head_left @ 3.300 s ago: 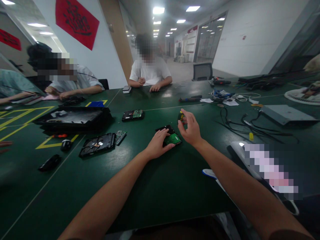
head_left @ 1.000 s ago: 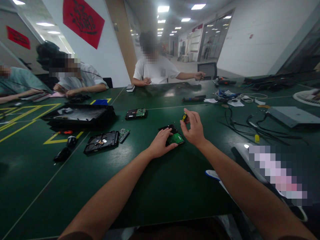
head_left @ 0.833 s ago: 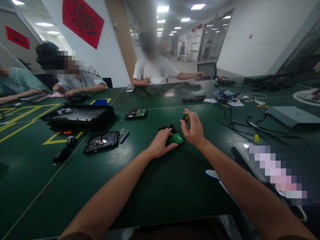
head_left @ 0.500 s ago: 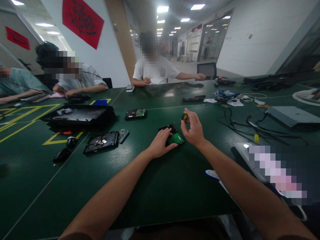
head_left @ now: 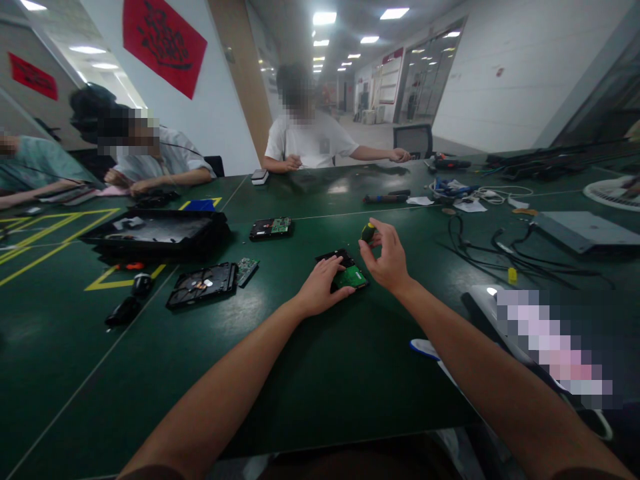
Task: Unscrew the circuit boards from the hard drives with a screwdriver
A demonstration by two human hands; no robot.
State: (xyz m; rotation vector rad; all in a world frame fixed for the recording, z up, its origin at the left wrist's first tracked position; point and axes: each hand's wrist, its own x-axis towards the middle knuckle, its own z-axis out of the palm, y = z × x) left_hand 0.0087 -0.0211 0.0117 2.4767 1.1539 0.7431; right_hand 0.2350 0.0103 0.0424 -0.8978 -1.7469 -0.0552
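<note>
in the head view, the left hand (head_left: 323, 287) lay palm down over a black hard drive (head_left: 354, 277), its fingers touching the upper face and its thumb spread well away from them. the drive sat flat on the green table (head_left: 310, 387), a green circuit board showing past the fingers. the right hand (head_left: 387, 259) pinched a small yellow-and-dark handle (head_left: 368, 231) between thumb and fingertips, just beyond the drive's right side; whether the tool's tip met the drive could not be told. well to the left lay a second drive (head_left: 203, 287), with a small circuit board (head_left: 247, 271) just beside it. farther back was a third drive (head_left: 271, 229), and left of that a black tray (head_left: 170, 247). dark cables (head_left: 513, 261) and a grey metal box (head_left: 590, 230) lay on the right. across the table sat a person in a white shirt (head_left: 310, 141), one arm stretched out sideways.
</note>
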